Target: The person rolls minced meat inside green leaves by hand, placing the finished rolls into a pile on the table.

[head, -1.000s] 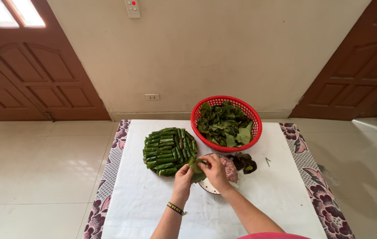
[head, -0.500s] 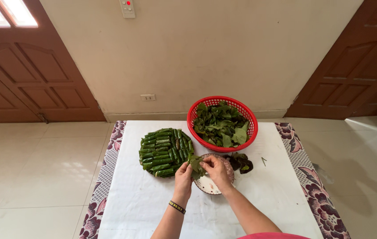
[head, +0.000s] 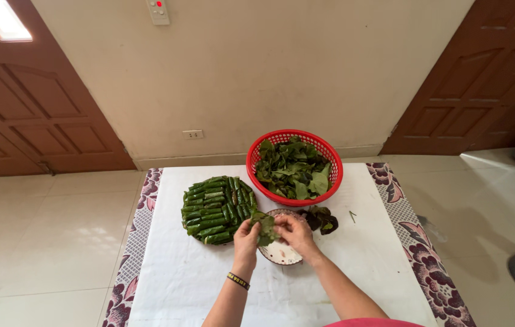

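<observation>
Both my hands meet over a small bowl [head: 280,253] on the white cloth. My left hand [head: 246,237] and my right hand [head: 294,232] each pinch a green leaf [head: 265,226] between them. To the left lies a round plate [head: 217,209] packed with several rolled green leaf wraps. Behind the bowl stands a red basket [head: 294,165] full of loose green leaves. My left wrist carries a dark bracelet.
A small pile of dark leaves [head: 321,219] lies right of the bowl. The white cloth [head: 179,284] has a floral border [head: 421,254] and rests on a pale tiled floor. Brown doors [head: 33,109] flank a cream wall with an outlet [head: 193,134].
The camera has shifted slightly. My hands stay together over the bowl, working the same leaf.
</observation>
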